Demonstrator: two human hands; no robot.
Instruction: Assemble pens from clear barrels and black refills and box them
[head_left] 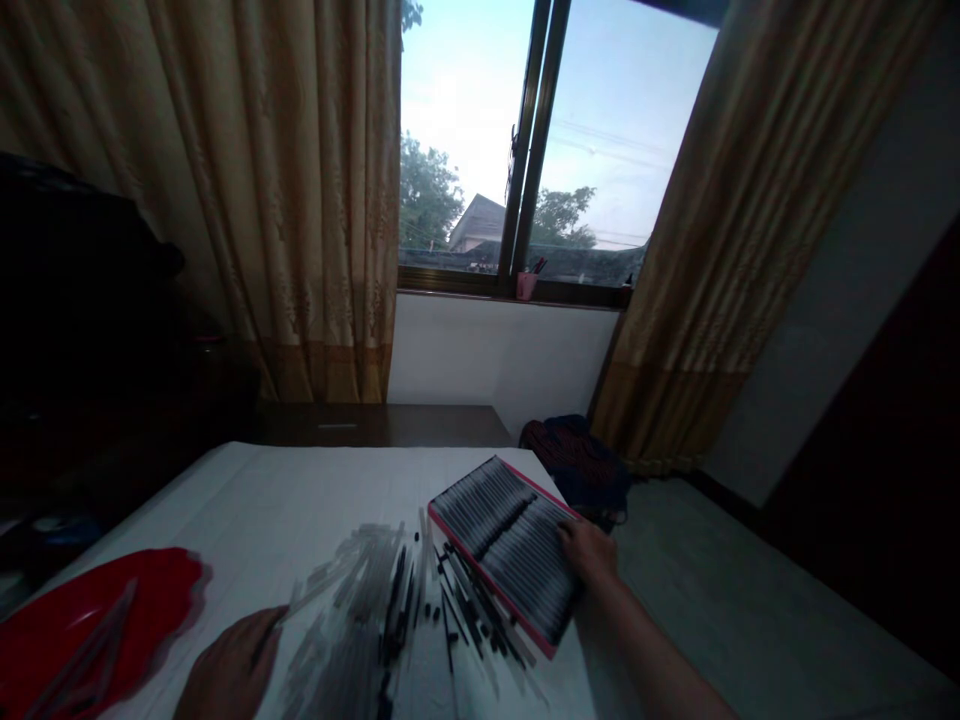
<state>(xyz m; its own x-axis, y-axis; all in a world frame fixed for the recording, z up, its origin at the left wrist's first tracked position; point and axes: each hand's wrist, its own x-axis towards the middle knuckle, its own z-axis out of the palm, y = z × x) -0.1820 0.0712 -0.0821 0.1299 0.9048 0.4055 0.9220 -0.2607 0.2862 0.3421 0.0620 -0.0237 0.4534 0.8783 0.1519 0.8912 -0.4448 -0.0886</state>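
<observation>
My right hand (591,553) grips the right edge of a shallow pink-edged box (491,578), with the thumb over its face. Two rows of slim pen-like sticks (504,500), pale with dark ends, fill the box, which lies tilted at the table's right side. At the lower left, my left hand (234,665) has its fingers closed, and a thin clear tube (306,594) sticks out from the fingertips. Between the hands lie a heap of clear tubes (367,570), several black sticks (397,605) and small black caps (429,610). Motion blur softens the heap.
A red scalloped tray (161,570) with a clear triangular piece (90,655) stands on the left of the white-covered table (285,490). Behind are a dark wooden surface (375,425) and a dark cloth bundle (581,465). A pink cup (526,285) sits on the sill.
</observation>
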